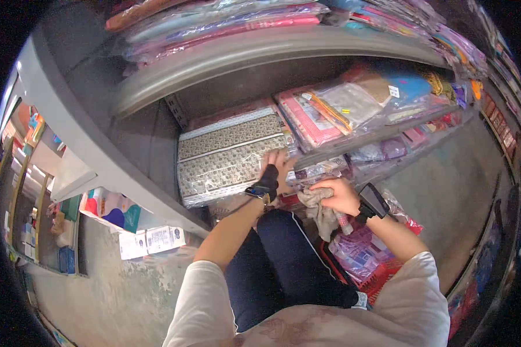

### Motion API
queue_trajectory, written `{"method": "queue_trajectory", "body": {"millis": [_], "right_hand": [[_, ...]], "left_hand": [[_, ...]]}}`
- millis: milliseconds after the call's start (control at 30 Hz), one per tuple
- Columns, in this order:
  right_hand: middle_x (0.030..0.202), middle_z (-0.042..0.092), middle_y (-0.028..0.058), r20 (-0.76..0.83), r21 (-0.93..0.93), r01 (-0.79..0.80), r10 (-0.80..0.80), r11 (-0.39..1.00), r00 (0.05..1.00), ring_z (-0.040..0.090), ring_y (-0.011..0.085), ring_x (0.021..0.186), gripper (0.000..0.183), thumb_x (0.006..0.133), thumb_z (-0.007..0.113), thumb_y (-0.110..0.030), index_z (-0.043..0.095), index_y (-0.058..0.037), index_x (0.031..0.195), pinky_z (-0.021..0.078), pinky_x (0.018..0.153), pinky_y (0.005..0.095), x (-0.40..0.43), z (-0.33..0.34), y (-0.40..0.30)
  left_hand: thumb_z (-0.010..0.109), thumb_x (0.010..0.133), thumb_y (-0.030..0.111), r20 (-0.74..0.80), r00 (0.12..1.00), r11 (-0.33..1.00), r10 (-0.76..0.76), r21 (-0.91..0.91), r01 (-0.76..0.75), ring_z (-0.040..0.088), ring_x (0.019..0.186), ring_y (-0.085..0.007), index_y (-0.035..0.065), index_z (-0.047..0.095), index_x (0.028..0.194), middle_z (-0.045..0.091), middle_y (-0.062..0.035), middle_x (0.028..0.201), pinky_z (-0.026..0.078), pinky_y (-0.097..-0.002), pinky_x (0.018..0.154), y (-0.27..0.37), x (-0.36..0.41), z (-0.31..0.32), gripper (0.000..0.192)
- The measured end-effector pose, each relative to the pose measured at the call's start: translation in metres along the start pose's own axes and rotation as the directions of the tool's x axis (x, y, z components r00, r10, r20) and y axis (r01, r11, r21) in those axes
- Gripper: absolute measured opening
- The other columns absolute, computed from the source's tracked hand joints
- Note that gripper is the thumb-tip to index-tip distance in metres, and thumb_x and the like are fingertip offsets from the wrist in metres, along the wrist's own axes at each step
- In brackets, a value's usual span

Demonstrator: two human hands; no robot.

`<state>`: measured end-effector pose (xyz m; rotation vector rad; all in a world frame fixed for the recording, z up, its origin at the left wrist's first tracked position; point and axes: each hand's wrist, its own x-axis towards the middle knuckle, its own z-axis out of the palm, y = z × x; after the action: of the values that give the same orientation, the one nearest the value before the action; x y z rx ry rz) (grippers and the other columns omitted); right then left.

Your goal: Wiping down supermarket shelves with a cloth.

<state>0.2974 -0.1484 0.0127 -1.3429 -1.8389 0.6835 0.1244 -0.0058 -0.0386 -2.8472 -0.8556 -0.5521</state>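
My left hand (275, 169), with a dark wrap and a watch at the wrist, lies with fingers spread on the right end of a plastic-wrapped pack of patterned fabric (230, 156) on the shelf. Clasped in my right hand (338, 195) is a crumpled greyish cloth (317, 208) that hangs down over my knee's right side. A dark device is strapped to my right wrist. Just beyond this hand, packaged goods (325, 167) show on a lower level. Right of the patterned pack, clear bags of pink checked and other textiles (317, 126) are stacked.
A grey shelf edge (286, 43) crosses above, with more bagged textiles (243, 21) on it. A grey upright panel (91, 130) stands at left. Beside my right leg, a red plastic basket (377, 277) holds purple packages (360, 251). A white printed package (152, 240) lies at left.
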Motion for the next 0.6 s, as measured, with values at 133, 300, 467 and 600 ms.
{"method": "queue_trajectory", "body": {"millis": [133, 300, 467, 600], "right_hand": [[0.089, 0.061, 0.0135, -0.097, -0.019, -0.029, 0.027, 0.999, 0.995, 0.058, 0.0259, 0.084, 0.039, 0.054, 0.063, -0.007, 0.062, -0.0071, 0.093, 0.0441, 0.076, 0.0301, -0.009, -0.009, -0.008], [0.102, 0.058, 0.0113, -0.103, -0.056, -0.096, 0.090, 0.994, 0.991, 0.054, 0.0187, 0.094, 0.042, 0.058, 0.058, 0.001, 0.058, -0.0027, 0.100, 0.0404, 0.083, 0.0274, -0.021, -0.027, -0.001], [0.103, 0.057, 0.0148, -0.165, 0.045, -0.070, 0.077, 0.997, 0.983, 0.054, 0.0226, 0.095, 0.046, 0.056, 0.061, -0.003, 0.056, -0.0036, 0.101, 0.0409, 0.082, 0.0286, -0.025, -0.024, 0.004], [0.094, 0.059, 0.0175, -0.106, 0.011, -0.130, 0.130, 0.992, 0.986, 0.055, 0.0258, 0.091, 0.042, 0.054, 0.065, -0.009, 0.058, -0.0043, 0.095, 0.0424, 0.079, 0.0303, -0.032, -0.017, -0.011]], "left_hand": [[0.053, 0.069, 0.024, -0.208, 0.977, 0.970, 0.038, 0.241, 0.014, 0.040, 0.106, -0.0273, 0.0186, 0.045, 0.116, 0.044, -0.0090, 0.112, 0.028, -0.0468, 0.093, 0.016, 0.008, 0.023, 0.048], [0.048, 0.072, 0.015, -0.179, 0.939, 0.949, -0.294, 0.065, 0.310, 0.048, 0.093, -0.0237, 0.0113, 0.058, 0.088, 0.054, -0.0058, 0.092, 0.037, -0.0394, 0.080, 0.030, 0.020, -0.030, 0.019], [0.044, 0.075, 0.011, -0.008, 0.957, 0.934, -0.291, -0.222, 0.282, 0.055, 0.086, -0.0263, 0.0068, 0.058, 0.085, 0.059, -0.0141, 0.087, 0.042, -0.0304, 0.069, -0.005, 0.015, -0.055, 0.017], [0.049, 0.071, 0.006, -0.194, 0.950, 0.953, -0.245, -0.228, 0.199, 0.055, 0.084, -0.0310, 0.0043, 0.059, 0.086, 0.059, -0.0179, 0.087, 0.043, -0.0345, 0.072, 0.014, 0.020, -0.118, 0.018]]}}
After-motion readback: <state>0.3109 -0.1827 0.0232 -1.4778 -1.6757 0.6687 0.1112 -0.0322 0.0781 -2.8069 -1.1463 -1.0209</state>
